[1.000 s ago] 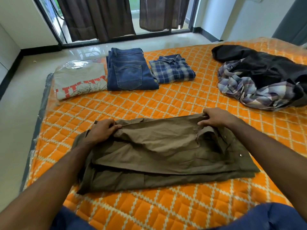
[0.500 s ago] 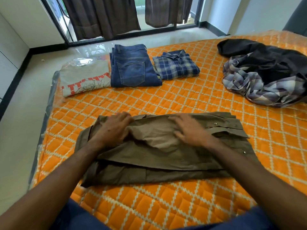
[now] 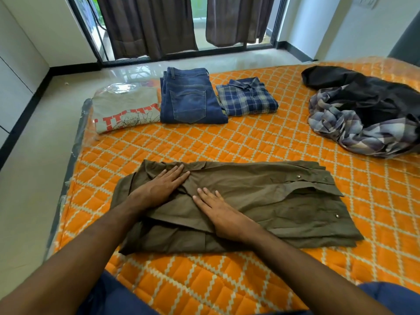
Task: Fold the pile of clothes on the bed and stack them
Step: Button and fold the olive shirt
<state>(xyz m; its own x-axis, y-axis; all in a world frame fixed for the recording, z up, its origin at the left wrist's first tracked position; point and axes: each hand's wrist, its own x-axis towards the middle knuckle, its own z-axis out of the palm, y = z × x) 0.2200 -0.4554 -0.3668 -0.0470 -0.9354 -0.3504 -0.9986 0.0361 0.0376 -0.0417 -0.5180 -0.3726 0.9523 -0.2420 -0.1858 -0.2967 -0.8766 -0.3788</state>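
An olive-brown shirt (image 3: 268, 196) lies folded lengthwise across the orange quilted bed (image 3: 250, 142) in front of me. My left hand (image 3: 159, 187) presses flat on its left part, fingers straight. My right hand (image 3: 222, 212) lies flat beside it, a little nearer to me, fingers pointing left. At the far side of the bed lie three folded pieces side by side: a grey printed T-shirt (image 3: 125, 108), blue jeans (image 3: 191, 96) and a blue plaid shirt (image 3: 247, 97). An unfolded heap of a black garment (image 3: 363, 92) and a grey plaid shirt (image 3: 341, 126) lies at the right.
The bed's left edge (image 3: 75, 160) drops to a pale tiled floor (image 3: 34, 155). Dark curtains (image 3: 147, 26) hang over a glass door at the back. My blue-clad knees (image 3: 118, 296) are at the near edge.
The folded-over flap now lies flat. My right hand has slid left along the shirt from the collar end toward my left hand, and both hands have gone from gripping cloth to pressing flat.
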